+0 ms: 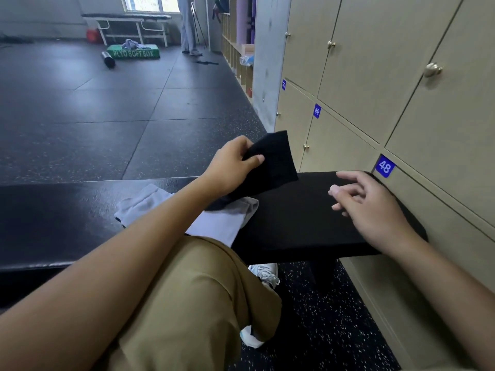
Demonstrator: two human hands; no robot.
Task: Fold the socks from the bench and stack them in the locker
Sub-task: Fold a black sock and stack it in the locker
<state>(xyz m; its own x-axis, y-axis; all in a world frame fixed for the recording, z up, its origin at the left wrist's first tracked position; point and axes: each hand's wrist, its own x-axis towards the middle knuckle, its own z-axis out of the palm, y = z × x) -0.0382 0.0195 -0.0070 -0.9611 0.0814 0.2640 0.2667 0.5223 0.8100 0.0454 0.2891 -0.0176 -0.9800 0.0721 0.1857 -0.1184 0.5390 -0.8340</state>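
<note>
While the left hand (pixel 230 163) pinches the flat black knit sock (pixel 270 163) above the padded black tabletop (pixel 294 223), the right hand (pixel 367 202) hovers loose-fingered near its right edge; lay it flat there first.

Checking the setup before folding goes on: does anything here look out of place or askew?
Mostly no. The left hand holds a black sock; white socks lie rumpled on the bench. All visible locker doors are closed, so stacking isn't possible yet.

Bare forearms, no sleeves; khaki trousers (pixel 192 303) with creased knee; white laced sneakers (pixel 265 274)
</note>
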